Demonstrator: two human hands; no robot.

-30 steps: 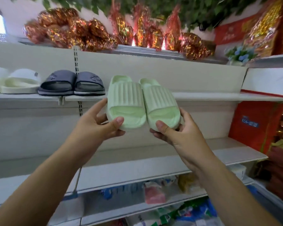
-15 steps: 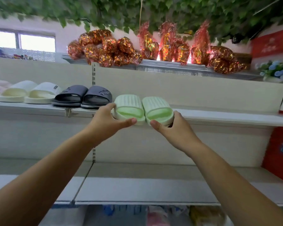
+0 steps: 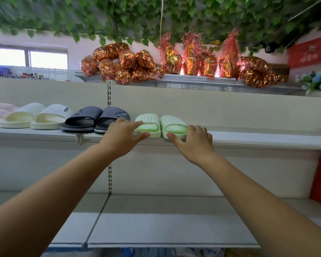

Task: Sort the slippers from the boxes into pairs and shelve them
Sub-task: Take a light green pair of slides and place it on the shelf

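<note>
Just to the right of the dark grey slippers [image 3: 95, 117], the green slippers [image 3: 156, 127] sit side by side on the upper shelf [image 3: 258, 139], toes to the back. The left hand [image 3: 120, 140] lays straight fingers [image 3: 135, 124] along the side nearer the grey pair, thumb at the front edge. The right hand [image 3: 193, 143] clasps the far slipper's outer front corner, its thumb on the sole's front and its fingers [image 3: 202, 131] bent beside it.
</note>
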